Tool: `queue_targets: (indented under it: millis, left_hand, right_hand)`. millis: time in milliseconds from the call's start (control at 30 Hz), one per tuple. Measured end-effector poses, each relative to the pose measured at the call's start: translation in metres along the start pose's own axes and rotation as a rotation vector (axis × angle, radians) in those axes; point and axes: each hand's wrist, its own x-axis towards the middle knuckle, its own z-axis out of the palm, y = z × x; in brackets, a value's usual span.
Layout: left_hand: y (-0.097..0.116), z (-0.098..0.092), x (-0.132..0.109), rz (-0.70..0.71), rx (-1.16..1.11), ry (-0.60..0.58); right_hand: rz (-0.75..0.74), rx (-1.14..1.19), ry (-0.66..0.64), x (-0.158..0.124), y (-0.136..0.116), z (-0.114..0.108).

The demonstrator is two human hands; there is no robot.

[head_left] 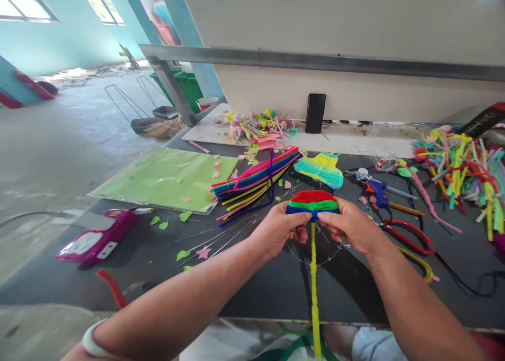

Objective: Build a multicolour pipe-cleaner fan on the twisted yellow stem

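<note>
My left hand (pixel 281 229) and my right hand (pixel 351 225) both pinch a fan-shaped pipe-cleaner piece (pixel 312 200) banded red, green and blue, held just above the dark table (pixel 252 277). A long yellow pipe cleaner (pixel 314 287) hangs from its lower edge down toward my lap. The fingers of both hands are closed on the piece's lower rim. A similar fan piece in yellow and turquoise (pixel 320 169) lies on the table just beyond.
A bundle of coloured pipe cleaners (pixel 256 178) lies left of centre beside a green sheet (pixel 165 178). Blue glue gun (pixel 376 190), red scissors (pixel 408 233) and pipe-cleaner heaps (pixel 461 171) lie right. A black phone (pixel 315 112) leans on the wall. Pink case (pixel 97 237) at left.
</note>
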Motion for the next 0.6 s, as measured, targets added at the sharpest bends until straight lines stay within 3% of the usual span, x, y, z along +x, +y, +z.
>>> queue_targets:
  millis: [600]
  left_hand:
    - [-0.003,0.001,0.0006,-0.041,0.026,-0.034]
  right_hand:
    - [-0.042,-0.069,0.077,0.0035,-0.0016,0.0078]
